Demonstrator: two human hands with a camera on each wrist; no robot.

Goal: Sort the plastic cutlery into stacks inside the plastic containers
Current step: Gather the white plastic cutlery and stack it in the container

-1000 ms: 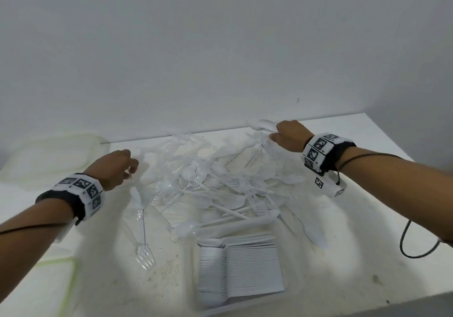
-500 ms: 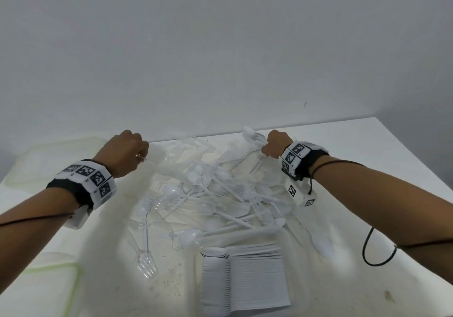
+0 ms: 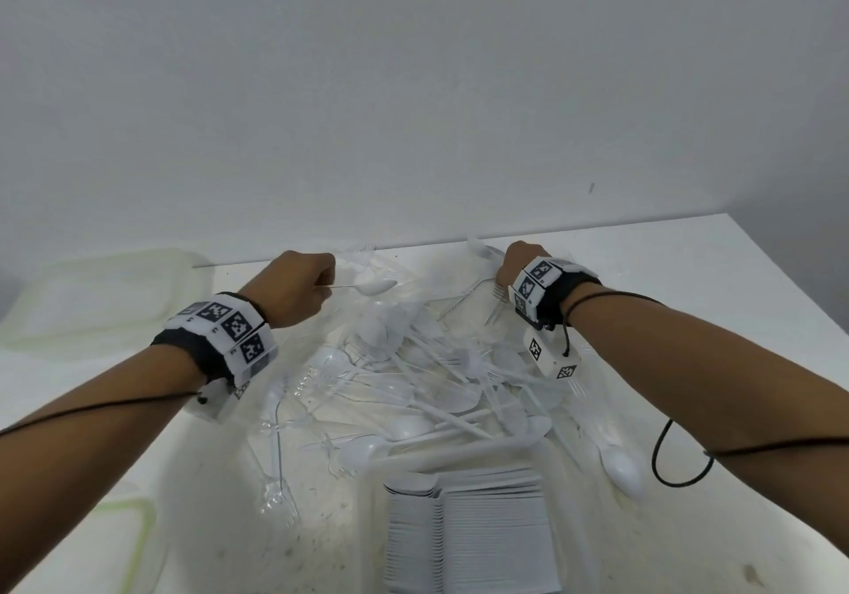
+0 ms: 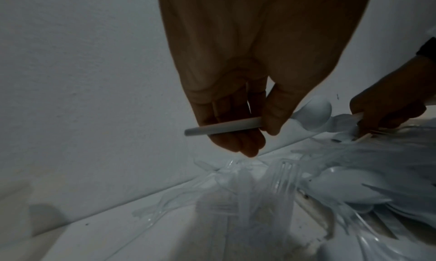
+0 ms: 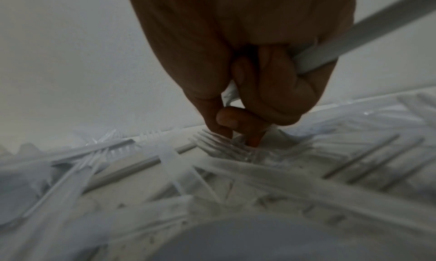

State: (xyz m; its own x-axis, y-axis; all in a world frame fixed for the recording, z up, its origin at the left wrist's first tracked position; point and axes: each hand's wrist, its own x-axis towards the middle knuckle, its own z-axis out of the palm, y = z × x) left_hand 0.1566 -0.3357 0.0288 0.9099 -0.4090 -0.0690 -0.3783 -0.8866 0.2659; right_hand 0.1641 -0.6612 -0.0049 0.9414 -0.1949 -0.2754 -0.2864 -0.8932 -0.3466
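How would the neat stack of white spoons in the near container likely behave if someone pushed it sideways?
The stack of white spoons would probably shear and fan out, since its pieces look only nested, not bound. Each piece looks thin, so the stack is likely light and slides easily. The clear container wall beside it should limit the spread, though its height is hard to judge.

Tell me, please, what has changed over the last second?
The left hand moved forward to the back of the pile and now grips a white spoon. The right hand closed on a white handle. The stack of spoons stayed put.
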